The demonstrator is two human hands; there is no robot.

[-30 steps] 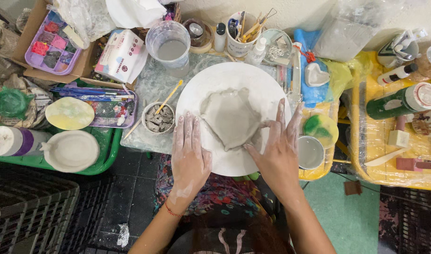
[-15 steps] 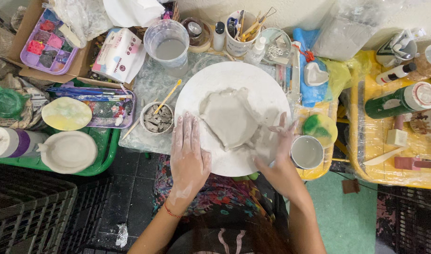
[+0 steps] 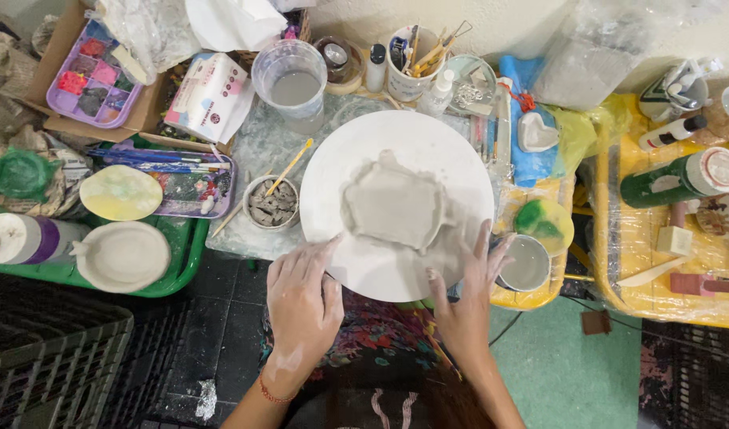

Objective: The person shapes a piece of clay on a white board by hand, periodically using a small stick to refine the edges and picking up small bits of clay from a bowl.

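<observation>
A flat grey clay slab [image 3: 392, 202] with raised, uneven edges lies in the middle of a round white board [image 3: 356, 151]. My left hand [image 3: 301, 300] rests palm down at the board's near-left rim, fingers apart, fingertips touching the edge. My right hand [image 3: 469, 287] lies on the near-right rim with its fingers spread on the white surface, just clear of the clay. Both hands are smeared with clay and hold nothing.
A small bowl of clay bits with a brush [image 3: 271, 204] stands left of the board, a clear cup of cloudy water [image 3: 289, 79] behind it. A grey-water cup [image 3: 525, 264] sits by my right hand. Tool pot [image 3: 412, 52], green tray [image 3: 178, 266], green bottle [image 3: 674, 181], black crate [image 3: 46, 365].
Both hands have drawn back from the sides of the clay slab to the near rim of the board. The slab now lies untouched.
</observation>
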